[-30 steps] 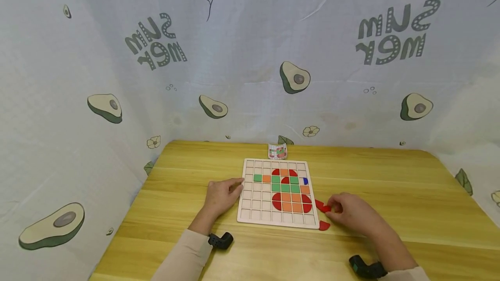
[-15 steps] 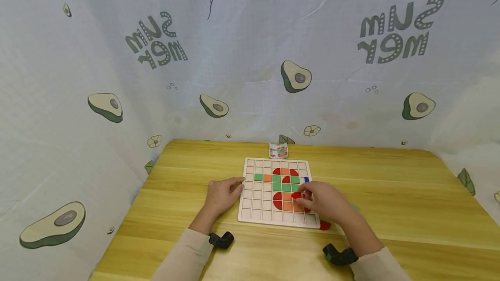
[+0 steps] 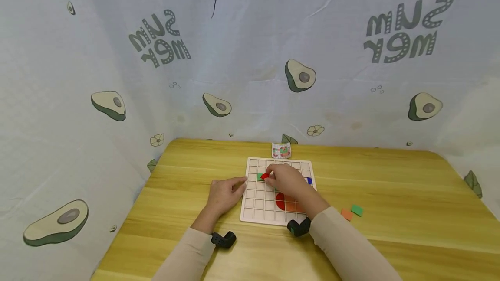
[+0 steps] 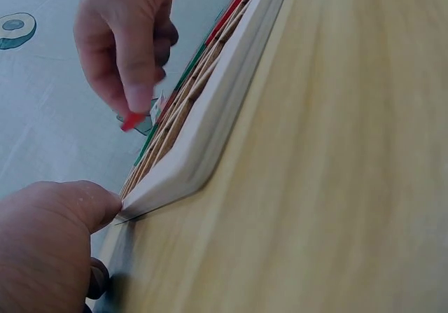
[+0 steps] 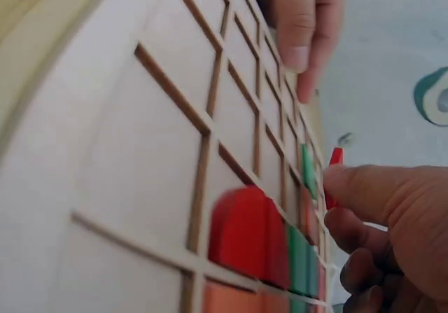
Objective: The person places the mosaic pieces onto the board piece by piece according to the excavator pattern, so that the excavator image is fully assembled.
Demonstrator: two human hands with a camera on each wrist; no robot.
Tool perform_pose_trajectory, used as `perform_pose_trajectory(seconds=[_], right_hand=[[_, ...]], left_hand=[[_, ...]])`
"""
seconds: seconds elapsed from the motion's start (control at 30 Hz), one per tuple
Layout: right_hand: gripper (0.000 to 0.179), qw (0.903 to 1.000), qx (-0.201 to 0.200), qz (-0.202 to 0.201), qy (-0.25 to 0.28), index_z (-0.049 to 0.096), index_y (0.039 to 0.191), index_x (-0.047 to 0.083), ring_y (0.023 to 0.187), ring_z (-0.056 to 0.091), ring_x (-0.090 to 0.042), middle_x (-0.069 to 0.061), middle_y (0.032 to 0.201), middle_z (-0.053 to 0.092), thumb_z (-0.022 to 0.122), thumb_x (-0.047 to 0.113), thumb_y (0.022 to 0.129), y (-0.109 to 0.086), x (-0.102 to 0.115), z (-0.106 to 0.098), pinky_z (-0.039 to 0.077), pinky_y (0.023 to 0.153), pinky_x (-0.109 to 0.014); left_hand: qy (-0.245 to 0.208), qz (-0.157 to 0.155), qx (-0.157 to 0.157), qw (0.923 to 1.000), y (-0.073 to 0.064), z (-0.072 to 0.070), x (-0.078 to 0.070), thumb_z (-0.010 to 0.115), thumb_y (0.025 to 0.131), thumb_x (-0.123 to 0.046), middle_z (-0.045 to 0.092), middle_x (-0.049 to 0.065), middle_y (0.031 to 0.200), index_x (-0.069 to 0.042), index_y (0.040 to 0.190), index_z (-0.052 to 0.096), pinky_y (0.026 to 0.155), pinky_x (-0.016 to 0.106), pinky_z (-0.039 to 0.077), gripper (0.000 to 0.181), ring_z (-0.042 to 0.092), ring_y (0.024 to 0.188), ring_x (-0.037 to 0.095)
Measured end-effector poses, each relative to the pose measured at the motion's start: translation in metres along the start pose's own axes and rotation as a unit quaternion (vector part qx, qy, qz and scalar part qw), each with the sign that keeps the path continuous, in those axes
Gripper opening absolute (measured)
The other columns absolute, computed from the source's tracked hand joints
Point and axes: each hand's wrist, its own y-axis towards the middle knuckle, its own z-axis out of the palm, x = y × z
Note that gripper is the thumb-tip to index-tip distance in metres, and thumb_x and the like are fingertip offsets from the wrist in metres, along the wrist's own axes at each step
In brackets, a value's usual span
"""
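Observation:
A red, curved-edged tile is pinched between the thumb and fingers of my right hand. It is over the upper left part of a pale wooden grid board, close to a green square tile. In the right wrist view the red tile stands out past my thumb. My left hand touches the board's left edge with fairly straight index finger and thumb. Red curved tiles and orange tiles lie in the lower cells; my right hand and forearm hide much of the board's right half.
A small, curled pattern card stands behind the board. To the right, a loose green tile and an orange tile lie on the wooden table. A blue piece is near the board's right edge. A printed curtain hangs behind.
My right hand has picked up a red tile beside the board and carried it left across the grid to the upper left cells. My left hand stays at the board's edge.

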Motion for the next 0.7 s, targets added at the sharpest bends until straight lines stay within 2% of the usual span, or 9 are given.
perform_pose_trajectory(seconds=[0.13, 0.33, 0.53, 0.7], right_hand=[[0.024, 0.9999, 0.007, 0.010, 0.011, 0.070, 0.115, 0.012, 0.061, 0.051, -0.015, 0.002, 0.072, 0.061, 0.071, 0.027, 0.097, 0.009, 0.006, 0.008, 0.041, 0.059, -0.029], [0.023, 0.9995, -0.015, -0.001, 0.029, 0.071, 0.116, 0.014, 0.059, 0.049, -0.013, 0.003, 0.068, 0.060, 0.071, 0.028, 0.097, 0.016, 0.013, 0.021, 0.039, 0.058, -0.028], [0.024, 0.9996, -0.012, 0.015, 0.018, 0.073, 0.117, 0.017, 0.068, 0.054, -0.015, 0.003, 0.080, 0.067, 0.071, 0.030, 0.097, 0.022, 0.020, 0.026, 0.044, 0.064, -0.030], [0.031, 0.9991, -0.024, 0.036, 0.005, 0.070, 0.122, 0.018, 0.088, 0.066, -0.020, -0.003, 0.102, 0.075, 0.073, 0.033, 0.095, 0.023, 0.020, 0.028, 0.055, 0.080, -0.040]], left_hand=[[-0.003, 0.005, 0.000, 1.0000, 0.001, -0.001, -0.001, 0.063, 0.099, -0.040, 0.043, -0.014, 0.054, -0.030, 0.126, 0.074, 0.077, 0.033, 0.028, 0.031, 0.040, 0.054, 0.003], [0.002, 0.003, 0.005, 1.0000, 0.002, -0.001, 0.000, 0.062, 0.100, -0.041, 0.042, -0.013, 0.054, -0.030, 0.127, 0.074, 0.078, 0.033, 0.028, 0.032, 0.039, 0.052, 0.003], [0.005, 0.000, 0.004, 1.0000, 0.002, -0.001, 0.000, 0.062, 0.099, -0.041, 0.043, -0.013, 0.054, -0.030, 0.126, 0.074, 0.078, 0.033, 0.028, 0.031, 0.039, 0.052, 0.003], [0.006, 0.006, -0.004, 1.0000, 0.000, 0.000, 0.001, 0.062, 0.099, -0.040, 0.043, -0.014, 0.054, -0.030, 0.126, 0.074, 0.078, 0.033, 0.028, 0.031, 0.040, 0.053, 0.002]])
